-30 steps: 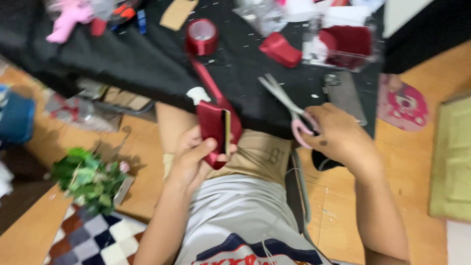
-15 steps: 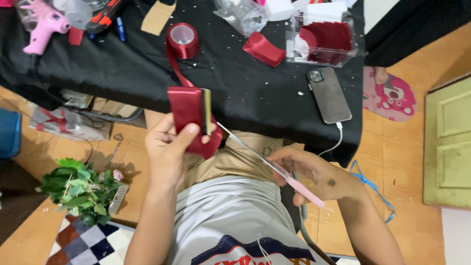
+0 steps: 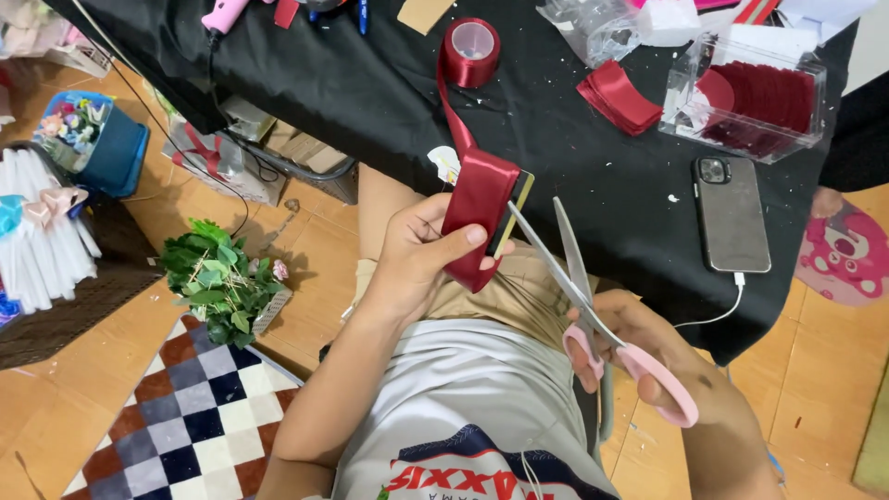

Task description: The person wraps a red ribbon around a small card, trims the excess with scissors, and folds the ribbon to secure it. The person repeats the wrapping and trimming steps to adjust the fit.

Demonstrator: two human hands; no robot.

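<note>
I see the left hand holding a small card wrapped in dark red ribbon. The thumb lies across the front and the fingers curl behind, so this grip is tight on the wrapped card. The card is up in the air, just past the near edge of the counter, above the person's lap. A strip of the same ribbon runs up from it to a ribbon roll lying on the black cloth.

The right hand has its fingers through the pink handles of the scissors, so that grip is closed on them. The blades are spread apart, and one tip touches the edge of the card.

On the counter, a pile of cut red ribbon pieces sits near a clear plastic box with more red pieces inside. A phone lies face down, with a white cable plugged in.
</note>
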